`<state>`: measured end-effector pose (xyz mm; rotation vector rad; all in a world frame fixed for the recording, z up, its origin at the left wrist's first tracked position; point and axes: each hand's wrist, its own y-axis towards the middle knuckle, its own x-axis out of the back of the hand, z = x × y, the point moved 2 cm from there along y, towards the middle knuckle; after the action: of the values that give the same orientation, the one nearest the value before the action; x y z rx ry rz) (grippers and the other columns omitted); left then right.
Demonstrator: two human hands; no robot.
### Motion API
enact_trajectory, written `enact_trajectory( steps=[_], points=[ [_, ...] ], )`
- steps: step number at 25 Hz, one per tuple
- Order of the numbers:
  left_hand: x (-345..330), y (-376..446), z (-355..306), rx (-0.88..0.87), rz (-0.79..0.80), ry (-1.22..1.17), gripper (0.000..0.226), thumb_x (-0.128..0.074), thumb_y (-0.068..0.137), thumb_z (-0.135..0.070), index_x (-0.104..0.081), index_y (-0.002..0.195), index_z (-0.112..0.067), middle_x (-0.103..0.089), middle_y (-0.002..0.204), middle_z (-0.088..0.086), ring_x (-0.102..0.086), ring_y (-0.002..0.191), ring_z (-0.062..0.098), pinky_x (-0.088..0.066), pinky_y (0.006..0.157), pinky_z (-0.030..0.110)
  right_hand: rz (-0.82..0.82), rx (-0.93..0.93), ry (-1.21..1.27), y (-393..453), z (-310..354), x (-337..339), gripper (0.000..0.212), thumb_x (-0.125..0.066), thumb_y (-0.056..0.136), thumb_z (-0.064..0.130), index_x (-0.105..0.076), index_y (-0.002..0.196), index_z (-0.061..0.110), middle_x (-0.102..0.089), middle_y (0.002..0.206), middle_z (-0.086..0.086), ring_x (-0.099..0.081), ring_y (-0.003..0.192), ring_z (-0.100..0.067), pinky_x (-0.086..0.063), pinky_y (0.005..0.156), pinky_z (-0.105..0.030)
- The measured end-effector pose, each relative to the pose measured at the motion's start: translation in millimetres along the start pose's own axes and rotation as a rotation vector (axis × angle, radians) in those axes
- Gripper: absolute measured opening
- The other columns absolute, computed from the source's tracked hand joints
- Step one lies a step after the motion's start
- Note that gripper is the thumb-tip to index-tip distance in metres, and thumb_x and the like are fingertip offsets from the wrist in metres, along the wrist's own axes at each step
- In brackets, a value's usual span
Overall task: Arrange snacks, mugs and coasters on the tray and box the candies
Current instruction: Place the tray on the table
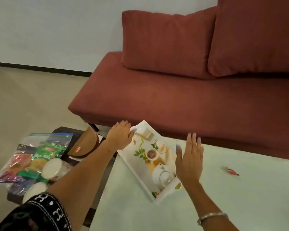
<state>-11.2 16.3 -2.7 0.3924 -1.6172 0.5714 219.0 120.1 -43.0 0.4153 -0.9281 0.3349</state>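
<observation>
A white tray (137, 178) printed with a teapot and leaves lies at an angle on the pale table (240, 197), overhanging its left edge. My left hand (120, 135) grips the tray's far left rim. Beside the tray's right rim, my right hand (189, 161) is flat with fingers spread, touching or nearly touching it. A clear zip bag of snack packets (38, 154) lies on a low dark surface to the left, with white round coasters or lids (52, 167) on it. One red wrapped candy (232, 171) rests on the table at right.
A brown wooden half-round holder (85, 145) stands on the low surface near the bag. A dark red sofa (182, 100) with two cushions runs close behind the table. Beige floor stretches to the left.
</observation>
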Motion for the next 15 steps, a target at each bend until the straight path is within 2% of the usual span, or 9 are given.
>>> enact_trajectory(
  steps=[2,4,6,8,11,15],
  points=[
    [-37.7,16.9,17.7,-0.015,0.092,-0.010,0.055,-0.021,0.094,-0.043,-0.045,0.127,-0.005,-0.055,0.128,0.014,-0.052,0.116,0.031,-0.042,0.096,0.042,0.110,-0.171,0.062,-28.5,-20.1,-41.4,0.076,-0.008,0.088,0.059,-0.028,0.144,0.010,-0.025,0.154,-0.010,-0.015,0.145,-0.026,-0.010,0.118,-0.038],
    [-72.5,35.5,35.7,0.033,0.171,-0.065,0.046,-0.031,0.096,-0.034,-0.040,0.131,-0.006,-0.053,0.131,0.014,-0.052,0.118,0.031,-0.044,0.095,0.043,0.167,-0.338,0.108,-58.8,-43.1,-78.4,0.068,-0.022,0.092,0.054,-0.030,0.143,0.009,-0.024,0.154,-0.013,-0.016,0.145,-0.028,-0.014,0.118,-0.040],
    [-98.7,56.8,46.9,0.080,0.195,-0.127,0.048,-0.033,0.097,-0.030,-0.034,0.137,-0.004,-0.047,0.138,0.015,-0.046,0.125,0.032,-0.041,0.100,0.044,0.170,-0.514,0.181,-72.1,-55.1,-106.3,0.058,-0.039,0.094,0.040,-0.031,0.142,0.007,-0.025,0.153,-0.016,-0.020,0.142,-0.033,-0.020,0.114,-0.047],
    [-119.4,77.5,56.9,0.148,0.192,-0.222,0.051,-0.034,0.097,-0.028,-0.028,0.140,-0.001,-0.039,0.144,0.018,-0.037,0.132,0.033,-0.035,0.105,0.044,0.107,-0.691,0.271,-78.9,-63.8,-125.8,0.056,-0.049,0.092,0.026,-0.032,0.140,0.002,-0.031,0.147,-0.024,-0.028,0.136,-0.040,-0.026,0.109,-0.052],
    [-142.9,97.8,69.2,0.252,0.203,-0.338,0.054,-0.033,0.098,-0.028,-0.023,0.141,0.003,-0.029,0.149,0.021,-0.026,0.139,0.033,-0.027,0.112,0.043,-0.014,-0.850,0.350,-93.6,-77.3,-144.0,0.048,-0.053,0.090,0.011,-0.040,0.134,-0.004,-0.043,0.132,-0.032,-0.042,0.121,-0.045,-0.034,0.101,-0.050],
    [-155.8,116.3,68.2,0.343,0.249,-0.436,0.053,-0.030,0.099,-0.027,-0.021,0.142,0.004,-0.025,0.151,0.021,-0.024,0.140,0.034,-0.024,0.111,0.039,-0.152,-0.974,0.413,-98.2,-94.6,-154.8,0.034,-0.057,0.087,0.008,-0.057,0.120,-0.003,-0.058,0.117,-0.029,-0.058,0.103,-0.041,-0.040,0.094,-0.045]
  ],
)
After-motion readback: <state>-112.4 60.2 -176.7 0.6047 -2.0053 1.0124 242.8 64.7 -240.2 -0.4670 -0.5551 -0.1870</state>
